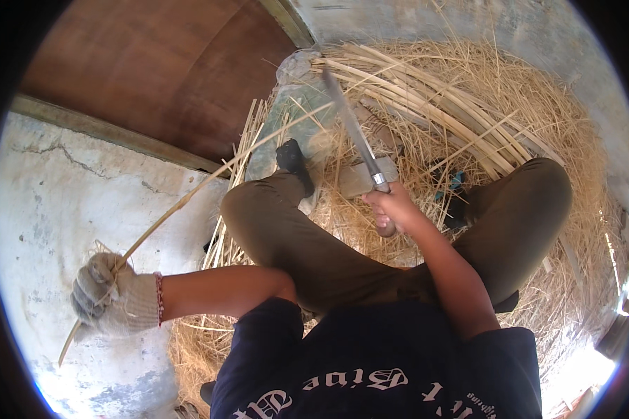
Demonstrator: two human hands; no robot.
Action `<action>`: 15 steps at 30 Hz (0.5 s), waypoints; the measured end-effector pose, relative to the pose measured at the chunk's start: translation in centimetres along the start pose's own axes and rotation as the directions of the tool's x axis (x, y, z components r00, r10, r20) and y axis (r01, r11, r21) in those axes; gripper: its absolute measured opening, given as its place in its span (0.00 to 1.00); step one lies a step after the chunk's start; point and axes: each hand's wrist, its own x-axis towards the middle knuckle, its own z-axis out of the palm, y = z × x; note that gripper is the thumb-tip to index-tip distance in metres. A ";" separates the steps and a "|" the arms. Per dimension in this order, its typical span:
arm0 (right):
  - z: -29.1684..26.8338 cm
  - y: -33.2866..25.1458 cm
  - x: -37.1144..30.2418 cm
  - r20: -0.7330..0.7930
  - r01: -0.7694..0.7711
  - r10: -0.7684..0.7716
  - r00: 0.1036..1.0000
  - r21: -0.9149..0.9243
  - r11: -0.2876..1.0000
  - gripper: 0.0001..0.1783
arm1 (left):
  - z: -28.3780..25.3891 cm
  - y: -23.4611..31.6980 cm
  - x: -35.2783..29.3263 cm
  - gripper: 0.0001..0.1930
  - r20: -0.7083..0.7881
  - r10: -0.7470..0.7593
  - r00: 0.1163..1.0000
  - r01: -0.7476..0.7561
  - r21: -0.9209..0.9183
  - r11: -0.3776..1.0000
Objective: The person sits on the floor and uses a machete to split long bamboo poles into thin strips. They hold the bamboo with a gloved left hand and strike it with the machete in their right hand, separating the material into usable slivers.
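My left hand (115,293), in a knitted glove with a grey palm, is closed round a long thin bamboo strip (189,197). The strip slants up and to the right, and its thin tail sticks out below the glove. Bare, my right hand (393,209) grips the brown handle of a long-bladed knife (360,143). The blade points up and away to the left, and its far end is blurred. The strip's far end lies close to the blade; whether they touch I cannot tell. Below the blade is a pale block (367,179), partly covered.
A bundle of split bamboo strips (440,105) lies beyond my legs on heaped shavings (566,126). More strips (250,140) lean by my left leg. A cracked wall (84,188) and a brown panel (161,70) stand at the left. My bent knees flank the knife.
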 end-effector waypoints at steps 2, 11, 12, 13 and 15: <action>0.0 -0.4 0.0 -0.113 0.037 -0.048 0.992 -0.103 0.994 0.10 | 0.0 0.0 -0.1 0.36 -0.012 0.001 1.000 -0.001 0.003 1.000; 0.0 -1.6 -1.6 -0.283 0.115 -0.515 0.809 -0.784 0.611 0.12 | -0.5 1.6 0.1 0.36 -0.035 0.022 0.999 -0.022 -0.003 1.000; 0.0 -2.0 -1.9 -0.289 0.099 -0.535 0.794 -0.807 0.583 0.13 | -0.6 1.7 0.1 0.36 -0.039 0.023 0.999 -0.023 -0.007 1.000; 0.1 -2.2 -2.0 -0.266 0.143 -0.566 0.780 -0.805 0.575 0.13 | -0.6 1.8 0.2 0.36 -0.040 0.028 0.999 -0.028 -0.003 1.000; 0.3 -2.3 -2.6 -0.220 0.228 -0.623 0.750 -0.799 0.556 0.14 | -0.7 1.9 0.2 0.36 -0.044 0.030 0.999 -0.030 0.001 1.000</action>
